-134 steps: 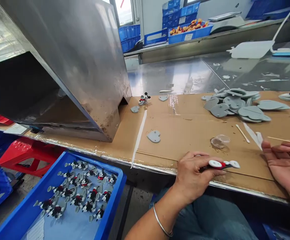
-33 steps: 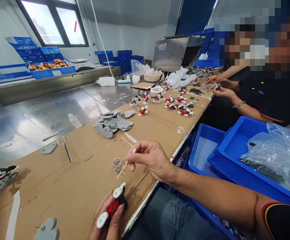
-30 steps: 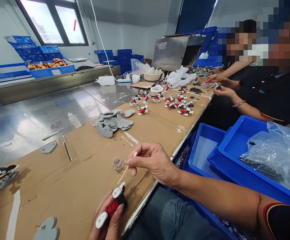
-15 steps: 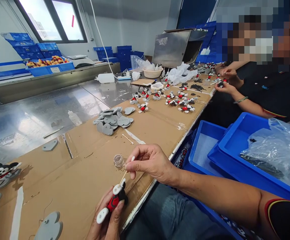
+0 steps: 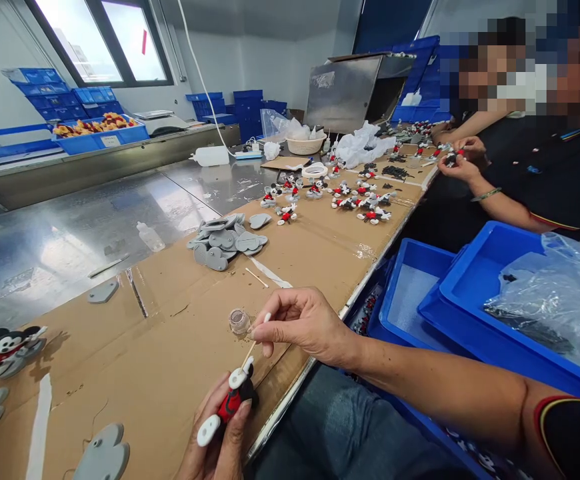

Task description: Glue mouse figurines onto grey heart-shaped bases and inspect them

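Low in the view, my left hand (image 5: 220,427) is closed around a Mickey Mouse figurine (image 5: 231,404), red and black, with the white soles of its feet turned up. My right hand (image 5: 303,328) pinches a cotton swab (image 5: 250,351) between thumb and fingers. The swab's lower end touches the figurine's upper white foot. Just left of my right fingers stands a small clear glass jar (image 5: 239,322) on the cardboard. Another cotton swab (image 5: 257,277) lies beyond it. Grey cloud-shaped bases (image 5: 220,240) form a pile farther up.
A finished-looking figurine on a base (image 5: 10,350) stands at left, near a loose grey base (image 5: 103,453). Several figurines (image 5: 363,200) lie farther along the cardboard. Blue crates (image 5: 470,267) stand below the table edge at right. A co-worker's hands (image 5: 463,163) hold a figurine.
My hands keep nearly the same pose, the swab still on the foot. The view has shifted slightly. The co-worker's hands have moved a little and come closer together.
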`<state>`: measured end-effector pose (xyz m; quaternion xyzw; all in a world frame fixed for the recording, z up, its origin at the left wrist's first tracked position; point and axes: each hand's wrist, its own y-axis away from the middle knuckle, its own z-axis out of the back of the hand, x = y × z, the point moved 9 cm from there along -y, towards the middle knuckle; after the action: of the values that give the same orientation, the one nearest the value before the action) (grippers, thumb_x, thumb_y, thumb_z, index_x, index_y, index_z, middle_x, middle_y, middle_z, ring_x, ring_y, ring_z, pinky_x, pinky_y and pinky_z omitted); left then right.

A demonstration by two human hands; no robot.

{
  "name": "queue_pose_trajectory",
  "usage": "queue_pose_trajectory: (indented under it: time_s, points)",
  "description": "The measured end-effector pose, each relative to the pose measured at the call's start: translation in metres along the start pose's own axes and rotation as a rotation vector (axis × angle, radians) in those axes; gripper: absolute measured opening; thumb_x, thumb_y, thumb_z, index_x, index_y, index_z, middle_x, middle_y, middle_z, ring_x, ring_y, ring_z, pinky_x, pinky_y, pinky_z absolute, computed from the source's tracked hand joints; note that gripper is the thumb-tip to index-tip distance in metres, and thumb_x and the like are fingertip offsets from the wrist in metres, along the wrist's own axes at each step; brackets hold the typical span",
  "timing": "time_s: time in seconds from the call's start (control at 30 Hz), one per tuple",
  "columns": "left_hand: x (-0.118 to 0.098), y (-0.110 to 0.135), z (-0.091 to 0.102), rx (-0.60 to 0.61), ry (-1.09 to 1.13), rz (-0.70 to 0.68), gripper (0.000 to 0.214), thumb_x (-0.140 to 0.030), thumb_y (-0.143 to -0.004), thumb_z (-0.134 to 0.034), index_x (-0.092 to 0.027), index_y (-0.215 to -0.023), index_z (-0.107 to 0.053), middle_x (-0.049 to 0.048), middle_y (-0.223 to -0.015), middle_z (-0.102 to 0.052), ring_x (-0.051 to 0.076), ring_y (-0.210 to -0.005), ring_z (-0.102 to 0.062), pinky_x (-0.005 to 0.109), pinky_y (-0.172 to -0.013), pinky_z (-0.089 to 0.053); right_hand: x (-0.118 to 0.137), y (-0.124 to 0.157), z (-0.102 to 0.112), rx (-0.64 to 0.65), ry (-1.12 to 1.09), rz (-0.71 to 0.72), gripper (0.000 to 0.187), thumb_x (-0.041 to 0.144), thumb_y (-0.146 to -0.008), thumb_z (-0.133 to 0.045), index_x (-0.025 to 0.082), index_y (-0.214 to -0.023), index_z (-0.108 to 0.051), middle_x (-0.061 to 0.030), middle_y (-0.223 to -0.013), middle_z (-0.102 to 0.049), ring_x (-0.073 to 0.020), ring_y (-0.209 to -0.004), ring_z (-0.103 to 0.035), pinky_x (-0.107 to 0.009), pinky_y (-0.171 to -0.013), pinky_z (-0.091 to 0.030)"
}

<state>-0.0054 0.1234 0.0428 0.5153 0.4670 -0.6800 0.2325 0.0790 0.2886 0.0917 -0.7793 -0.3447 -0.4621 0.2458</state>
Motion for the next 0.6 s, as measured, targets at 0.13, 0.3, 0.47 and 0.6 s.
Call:
queue_pose_trajectory:
  time_s: [0.13,0.3,0.47,0.6]
  points:
    - [-0.003,0.0,0.001,-0.019,-0.006,-0.03,0.018,-0.037,-0.082,-0.073,-0.022,-0.093,-0.075,0.0037,-0.097,-0.073,0.023,-0.09,-0.07,0.036,-0.09,-0.058,-0.003,0.001,-0.001,0.012,0.023,-0.016,0.031,0.026,-0.057,-0.092,0.012,-0.067,-0.066,0.0018,-0.065,-0.068,-0.0069,-0.053,-0.064,-0.016,-0.056,-0.05]
    - [0.005,0.001,0.0,0.0,0.0,-0.015,0.022,-0.042,-0.083,-0.072,-0.022,-0.093,-0.075,0.0031,-0.1,-0.073,0.021,-0.092,-0.069,0.03,-0.088,-0.057,0.004,0.002,-0.002,-0.005,0.006,0.019,0.032,0.028,-0.056,-0.092,0.012,-0.068,-0.067,0.0014,-0.064,-0.068,-0.0078,-0.054,-0.064,-0.017,-0.057,-0.051]
    - [0.008,0.001,0.001,-0.027,0.024,-0.012,0.02,-0.041,-0.082,-0.073,-0.024,-0.091,-0.075,0.0022,-0.097,-0.073,0.02,-0.09,-0.069,0.029,-0.088,-0.056,0.009,-0.008,0.006,-0.047,0.05,0.119,0.03,0.032,-0.062,-0.089,0.013,-0.07,-0.068,0.0012,-0.06,-0.067,-0.0082,-0.054,-0.062,-0.02,-0.06,-0.052]
    - [0.007,0.002,0.001,-0.051,-0.026,0.007,0.025,-0.044,-0.08,-0.074,-0.023,-0.093,-0.075,0.0029,-0.1,-0.073,0.021,-0.092,-0.069,0.029,-0.089,-0.055,0.002,-0.025,0.027,-0.151,0.181,0.19,0.031,0.036,-0.063,-0.088,0.013,-0.071,-0.068,0.0008,-0.061,-0.066,-0.009,-0.055,-0.062,-0.02,-0.06,-0.05]
